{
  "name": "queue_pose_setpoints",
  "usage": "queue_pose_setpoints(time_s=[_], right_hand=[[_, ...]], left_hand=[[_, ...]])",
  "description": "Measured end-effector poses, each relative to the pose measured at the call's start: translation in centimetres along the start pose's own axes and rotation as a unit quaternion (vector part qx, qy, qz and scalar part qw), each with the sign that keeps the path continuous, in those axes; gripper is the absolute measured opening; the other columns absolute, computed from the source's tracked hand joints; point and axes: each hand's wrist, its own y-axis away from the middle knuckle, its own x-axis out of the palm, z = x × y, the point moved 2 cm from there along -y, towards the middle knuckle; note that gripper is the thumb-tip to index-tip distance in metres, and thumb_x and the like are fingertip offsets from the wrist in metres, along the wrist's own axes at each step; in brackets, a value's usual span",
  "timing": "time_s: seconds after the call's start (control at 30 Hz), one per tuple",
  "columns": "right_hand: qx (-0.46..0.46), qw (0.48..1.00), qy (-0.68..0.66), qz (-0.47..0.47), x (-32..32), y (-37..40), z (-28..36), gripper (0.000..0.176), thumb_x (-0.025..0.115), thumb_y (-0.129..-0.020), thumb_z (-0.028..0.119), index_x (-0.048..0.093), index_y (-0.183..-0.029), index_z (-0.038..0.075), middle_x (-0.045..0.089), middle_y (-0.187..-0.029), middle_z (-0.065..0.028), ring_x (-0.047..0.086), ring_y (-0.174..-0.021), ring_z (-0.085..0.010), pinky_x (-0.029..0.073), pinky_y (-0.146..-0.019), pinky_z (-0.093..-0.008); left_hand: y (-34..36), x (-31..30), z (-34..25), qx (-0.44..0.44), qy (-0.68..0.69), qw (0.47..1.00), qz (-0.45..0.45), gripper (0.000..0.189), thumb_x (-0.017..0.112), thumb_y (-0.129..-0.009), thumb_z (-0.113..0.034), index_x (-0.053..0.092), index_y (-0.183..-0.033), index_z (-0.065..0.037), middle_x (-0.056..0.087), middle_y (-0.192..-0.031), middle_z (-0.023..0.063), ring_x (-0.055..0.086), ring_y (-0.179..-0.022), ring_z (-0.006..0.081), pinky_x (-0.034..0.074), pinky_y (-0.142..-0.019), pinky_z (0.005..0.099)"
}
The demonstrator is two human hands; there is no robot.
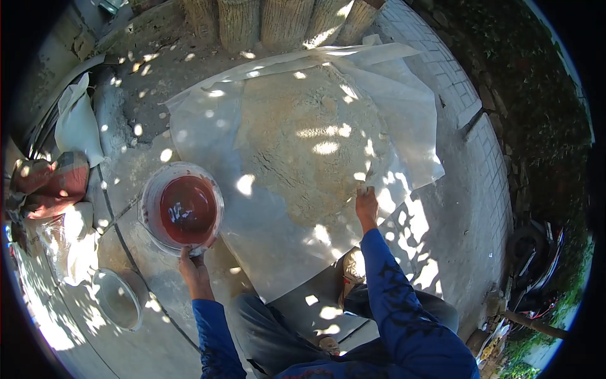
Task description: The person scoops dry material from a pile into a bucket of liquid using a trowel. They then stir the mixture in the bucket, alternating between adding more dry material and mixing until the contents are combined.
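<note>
A pale bucket with dark red liquid inside stands at the left. My left hand is closed on its near rim. A wide heap of grey-beige powder lies spread on a whitish plastic sheet. At the heap's right edge, my right hand is closed in a fist. What it grips is small, and its far end blends into the powder, so I cannot make it out.
A second, smaller bucket stands at the lower left. Beside it lie red-brown bags and a white sack. Trunk-like posts line the back. A motorbike is at the far right, near brick paving.
</note>
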Motion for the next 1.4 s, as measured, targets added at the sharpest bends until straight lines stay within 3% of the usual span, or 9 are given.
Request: queue_pose_setpoints(time_s=[0.2, 0.37, 0.5, 0.7, 0.83, 1.07, 1.3, 1.33, 1.4], right_hand=[[0.032, 0.995, -0.082, 0.042, 3.9, -0.7, 1.0, 0.045, 0.061, -0.093, 0.042, 0.058, -0.121, 0.008, 0.071, -0.097, -0.0247, 0.07, -0.088, -0.044, 0.053, -0.076, -0.0526], [0.099, 0.948, -0.262, 0.149, 1.4, 1.6, 5.9, 0.036, 0.057, -0.098, 0.038, 0.06, -0.12, 0.009, 0.06, -0.064, -0.008, 0.056, -0.045, -0.0174, 0.045, -0.042, -0.0355], [0.117, 0.925, -0.322, 0.167, 1.4, 2.2, 5.9, 0.032, 0.056, -0.1, 0.035, 0.059, -0.116, 0.008, 0.054, -0.059, -0.0053, 0.051, -0.041, -0.0165, 0.04, -0.039, -0.0344], [0.069, 0.92, -0.337, 0.189, -0.4, 3.6, 5.8, 0.032, 0.058, -0.099, 0.034, 0.058, -0.112, 0.005, 0.054, -0.059, -0.0056, 0.051, -0.04, -0.0169, 0.038, -0.036, -0.034], [0.081, 0.92, -0.321, 0.209, -1.6, 3.5, 6.4, 0.037, 0.059, -0.098, 0.034, 0.057, -0.118, 0.004, 0.055, -0.063, -0.0062, 0.05, -0.04, -0.017, 0.038, -0.035, -0.0337], [0.075, 0.921, -0.296, 0.241, -2.8, 3.6, 7.2, 0.043, 0.061, -0.098, 0.038, 0.057, -0.121, 0.002, 0.056, -0.066, -0.0061, 0.05, -0.041, -0.0165, 0.038, -0.036, -0.0337], [0.025, 0.926, -0.258, 0.273, -4.8, 3.6, 9.4, 0.044, 0.063, -0.096, 0.04, 0.056, -0.118, 0.003, 0.054, -0.064, -0.0062, 0.05, -0.041, -0.0168, 0.037, -0.035, -0.0321], [0.02, 0.933, -0.251, 0.258, -5.2, 4.0, 10.1, 0.033, 0.062, -0.097, 0.039, 0.058, -0.102, 0.007, 0.056, -0.063, -0.0052, 0.051, -0.042, -0.0146, 0.037, -0.034, -0.0307], [-0.01, 0.932, -0.238, 0.272, -6.0, 4.5, 11.5, 0.035, 0.06, -0.098, 0.043, 0.056, -0.094, 0.008, 0.053, -0.06, -0.0045, 0.048, -0.039, -0.0139, 0.036, -0.033, -0.0303]], left_hand=[[0.6, -0.1, 0.0, 0.013, -0.038, 0.999, 0.0, 0.028, 0.068, -0.091, -0.013, 0.06, -0.114, 0.0, 0.065, -0.106, 0.0088, 0.066, -0.093, 0.0224, 0.059, -0.081, 0.0367], [4.9, -0.5, -0.5, -0.009, -0.073, 0.997, 0.013, 0.048, 0.067, -0.096, -0.03, 0.051, -0.131, -0.002, 0.058, -0.128, 0.0126, 0.061, -0.114, 0.029, 0.057, -0.087, 0.041], [8.7, -7.5, 0.2, 0.007, -0.203, 0.978, -0.056, 0.061, 0.062, -0.098, -0.042, 0.041, -0.141, -0.004, 0.044, -0.147, 0.0156, 0.048, -0.135, 0.0345, 0.052, -0.096, 0.0476], [17.3, -16.7, 0.4, -0.026, -0.474, 0.876, -0.083, 0.049, 0.062, -0.098, -0.038, 0.052, -0.128, 0.0, 0.057, -0.132, 0.02, 0.058, -0.123, 0.0344, 0.049, -0.098, 0.0459], [21.0, -14.9, 2.4, 0.077, -0.56, 0.825, -0.008, 0.05, 0.063, -0.097, -0.038, 0.053, -0.124, 0.003, 0.061, -0.12, 0.0273, 0.063, -0.111, 0.0373, 0.049, -0.094, 0.0429], [17.9, -11.5, 4.4, 0.08, -0.624, 0.777, 0.025, 0.058, 0.066, -0.094, -0.039, 0.05, -0.131, 0.003, 0.061, -0.123, 0.0296, 0.059, -0.115, 0.0442, 0.046, -0.099, 0.0464], [12.8, -18.5, 4.4, 0.088, -0.611, 0.777, -0.125, 0.058, 0.065, -0.094, -0.034, 0.047, -0.139, -0.002, 0.048, -0.142, 0.0293, 0.046, -0.132, 0.0448, 0.039, -0.108, 0.0464], [12.0, -20.2, 5.1, 0.092, -0.658, 0.736, -0.131, 0.064, 0.067, -0.092, -0.033, 0.043, -0.144, -0.005, 0.043, -0.148, 0.0282, 0.041, -0.136, 0.0445, 0.038, -0.11, 0.0464], [12.3, -22.1, 4.6, 0.085, -0.697, 0.692, -0.165, 0.07, 0.069, -0.09, -0.033, 0.04, -0.149, -0.009, 0.037, -0.153, 0.0272, 0.036, -0.141, 0.0441, 0.036, -0.113, 0.0464]])
